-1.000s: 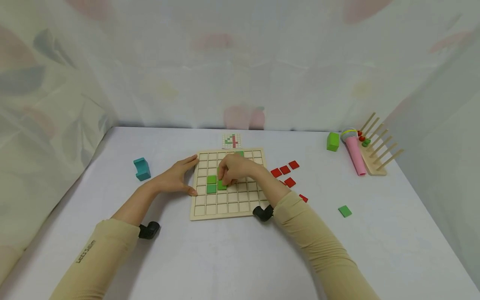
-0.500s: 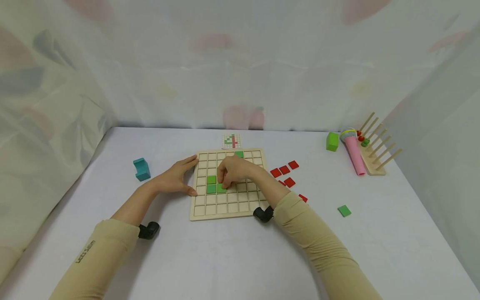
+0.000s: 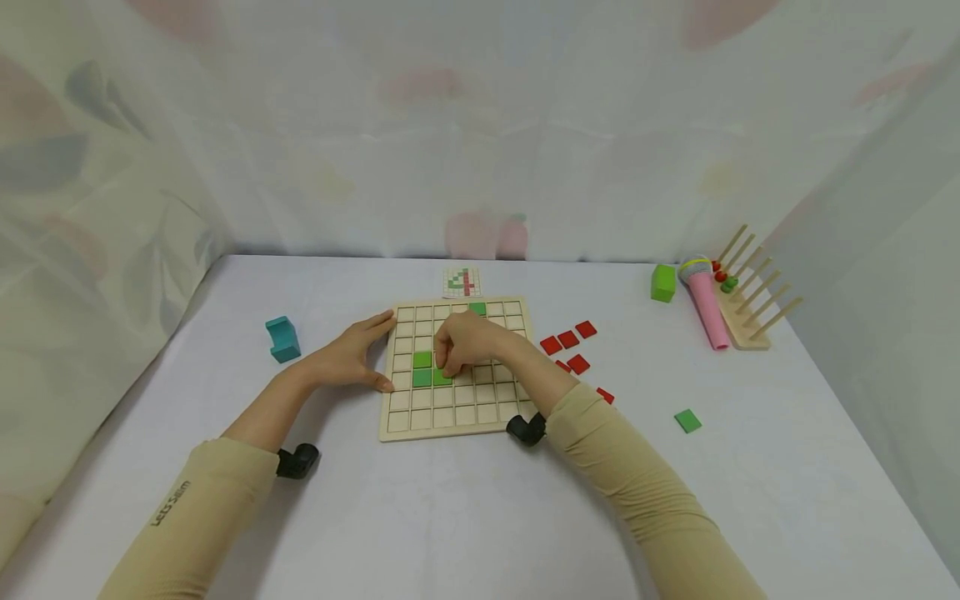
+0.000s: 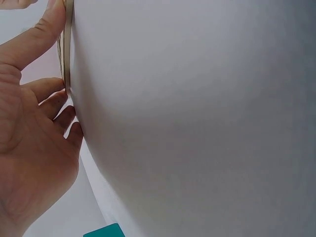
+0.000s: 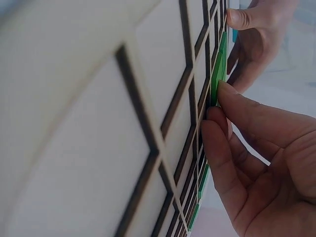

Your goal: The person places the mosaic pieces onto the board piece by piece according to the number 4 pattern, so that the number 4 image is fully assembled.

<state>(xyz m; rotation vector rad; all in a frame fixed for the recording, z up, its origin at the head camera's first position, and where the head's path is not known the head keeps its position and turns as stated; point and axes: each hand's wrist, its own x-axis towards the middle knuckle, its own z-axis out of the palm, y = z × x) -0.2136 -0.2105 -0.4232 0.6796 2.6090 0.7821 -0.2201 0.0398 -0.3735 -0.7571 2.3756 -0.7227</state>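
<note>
On white table (image 3: pixel 465 500), wooden grid board (image 3: pixel 457 417) with green tile (image 3: pixel 441 377) in a middle cell, pinched by curled fingertips of right hand (image 3: pixel 467 342). Probably light, stiff and thin, best taken at its edges. Left hand (image 3: pixel 348 358) flat and relaxed against board's left edge; tile half hidden under fingers.

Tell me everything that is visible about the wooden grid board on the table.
The wooden grid board is a pale, square piece that looks like light wood, with dark lines dividing it into small square cells. It lies flat on the white table, in front of a small pattern card. Several cells hold green tiles; most are bare. The left hand rests against its left edge with straight fingers, and the right hand presses a green tile near its middle.
</note>
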